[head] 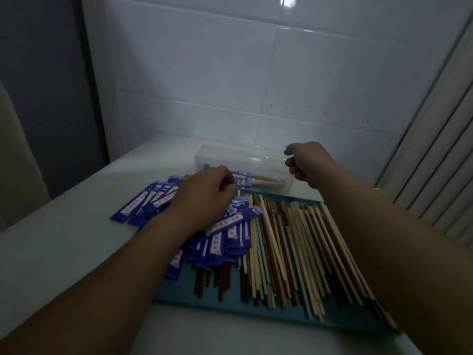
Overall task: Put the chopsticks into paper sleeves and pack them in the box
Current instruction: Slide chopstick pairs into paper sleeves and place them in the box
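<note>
Dim light. White tiled wall (pixel 256 73) behind white table (pixel 64 239); dark panel (pixel 51 85) left, pale ribbed slats (pixel 435 149) right.

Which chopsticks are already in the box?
The pale pair in a blue sleeve, lying inside the clear box; all other chopsticks lie on the teal tray.

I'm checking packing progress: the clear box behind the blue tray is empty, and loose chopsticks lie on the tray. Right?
Not empty: the head view shows the clear box already holds a few sleeved chopsticks. The loose chopsticks do lie on the blue tray in front of it.
</note>
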Demonstrator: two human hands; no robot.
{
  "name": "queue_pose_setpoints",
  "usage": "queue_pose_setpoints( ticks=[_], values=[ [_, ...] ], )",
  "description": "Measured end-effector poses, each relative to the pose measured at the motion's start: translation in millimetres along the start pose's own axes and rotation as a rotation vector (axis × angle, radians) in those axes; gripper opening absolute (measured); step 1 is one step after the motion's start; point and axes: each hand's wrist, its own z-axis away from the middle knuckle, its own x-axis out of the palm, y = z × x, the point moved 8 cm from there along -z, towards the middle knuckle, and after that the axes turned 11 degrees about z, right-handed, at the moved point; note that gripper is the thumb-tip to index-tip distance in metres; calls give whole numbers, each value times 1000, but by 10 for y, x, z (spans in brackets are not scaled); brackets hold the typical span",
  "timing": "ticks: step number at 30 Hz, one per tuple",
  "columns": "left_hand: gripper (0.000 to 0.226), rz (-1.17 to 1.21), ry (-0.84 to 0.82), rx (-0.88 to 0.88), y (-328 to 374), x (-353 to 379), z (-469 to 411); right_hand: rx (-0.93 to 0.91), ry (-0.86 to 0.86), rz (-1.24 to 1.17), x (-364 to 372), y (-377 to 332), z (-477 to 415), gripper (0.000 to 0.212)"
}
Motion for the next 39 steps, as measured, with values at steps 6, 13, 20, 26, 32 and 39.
queue_pose_setpoints(
  ticks=[6,13,20,26,32,39],
  values=[
    [48,-258,-318,71,169,307,117,-71,-8,-65,-215,370,570,15],
    [43,-301,-360,29,204,398,152,-186,83,167,-210,754,859,25],
    [28,-269,-348,-14,194,488,164,-305,128,521,-245,785,838,27],
    [17,-375,-202,118,379,403,238,-335,-16,703,14,823,927,30],
    [23,-450,-280,104,383,503,204,-326,-20,950,112,719,996,39],
    [25,-443,-313,81,334,542,222,-242,82,829,1,704,923,35]
  ],
)
